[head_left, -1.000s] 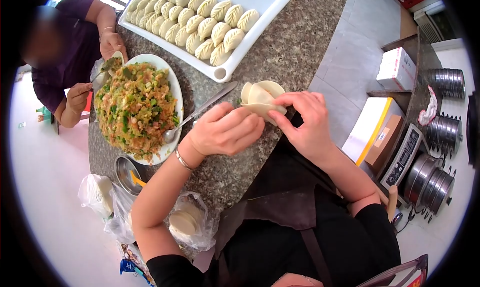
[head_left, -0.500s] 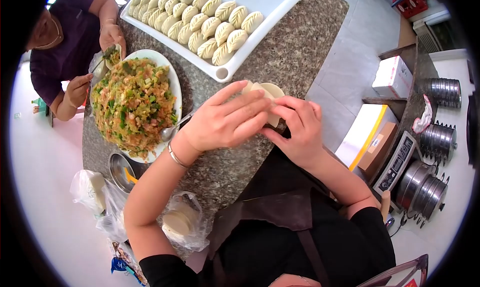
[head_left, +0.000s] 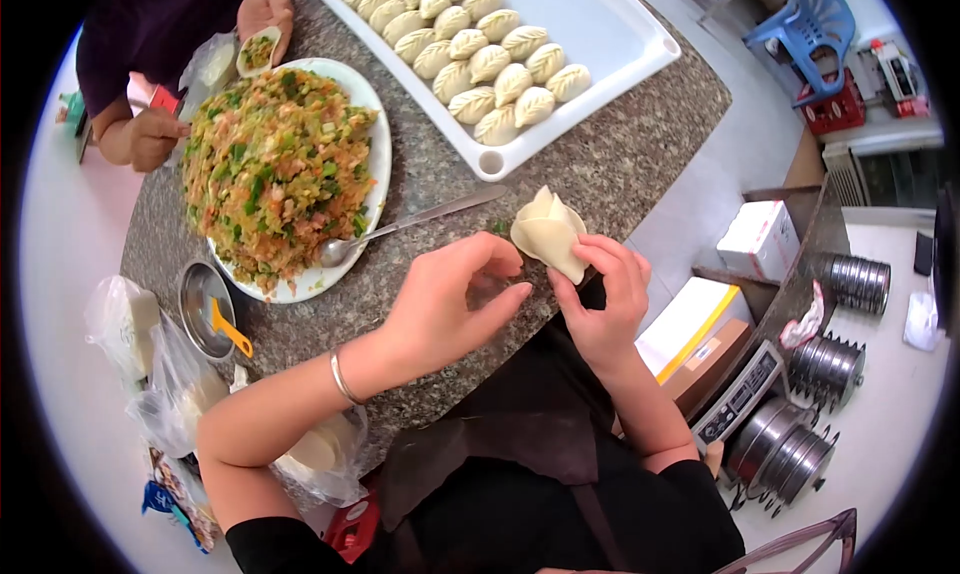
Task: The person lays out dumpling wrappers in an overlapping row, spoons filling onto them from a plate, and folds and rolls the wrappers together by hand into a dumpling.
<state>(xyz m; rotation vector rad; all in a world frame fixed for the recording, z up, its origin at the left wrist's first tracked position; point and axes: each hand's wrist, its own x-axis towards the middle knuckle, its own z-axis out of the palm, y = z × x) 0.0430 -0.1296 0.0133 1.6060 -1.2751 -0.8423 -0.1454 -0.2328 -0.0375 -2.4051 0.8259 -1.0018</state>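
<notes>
A partly folded dumpling, its pale wrapper standing in points at the top, is pinched at its lower right side by my right hand. Just left of it, my left hand holds nothing; thumb and fingers are curved and apart. Whatever filling the wrapper has is hidden. Beyond my left hand, a spoon leans on a white plate heaped with chopped filling. Rows of pleated dumplings lie in a white tray at the far side.
Across the granite table, a co-worker's hand holds a wrapper with filling. A metal bowl with a yellow-handled tool stands left. Bagged wrappers sit beside my left forearm. Steel pots stand at right.
My left hand has come off the wrapper and moved down and left. The wrapper, now visibly gathered, stays in my right hand. The view has shifted; the co-worker's spoon hand has lowered.
</notes>
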